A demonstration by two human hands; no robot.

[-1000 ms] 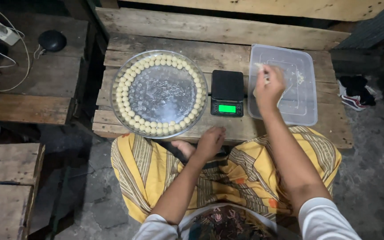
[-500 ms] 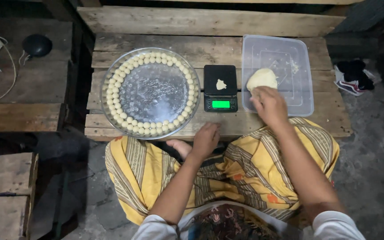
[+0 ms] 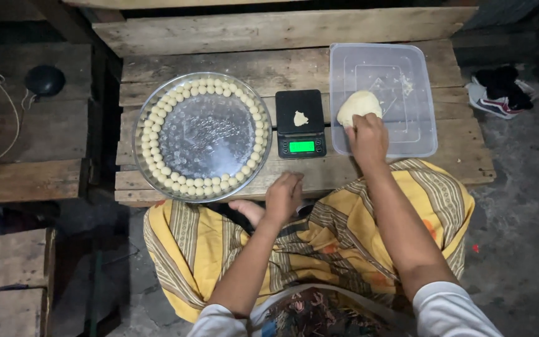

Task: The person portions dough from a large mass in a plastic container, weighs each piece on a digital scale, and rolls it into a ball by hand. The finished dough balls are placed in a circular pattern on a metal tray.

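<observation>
Measured against the small black digital scale, which sat mid-edge on the low wooden plank table, the scene had shifted in one second. A second earlier the right hand was raised over the clear rectangular plastic container just right of the scale, and the scale's platform was bare. By this moment a small pinched-off piece of pale dough lay on the platform, and the scale's green display was lit. The right hand had come back down to the big pale dough lump inside the container, near its left wall beside the scale; its fingers were curled together against the lump's near edge, though whether they pinched dough or only pressed on it could not be told.

The left hand hung just below the scale at the table's front edge, loosely curled with nothing visible in it. Left of the scale stood the round silvery metal tray, its rim ringed with rows of small dough balls, its middle bare.
</observation>
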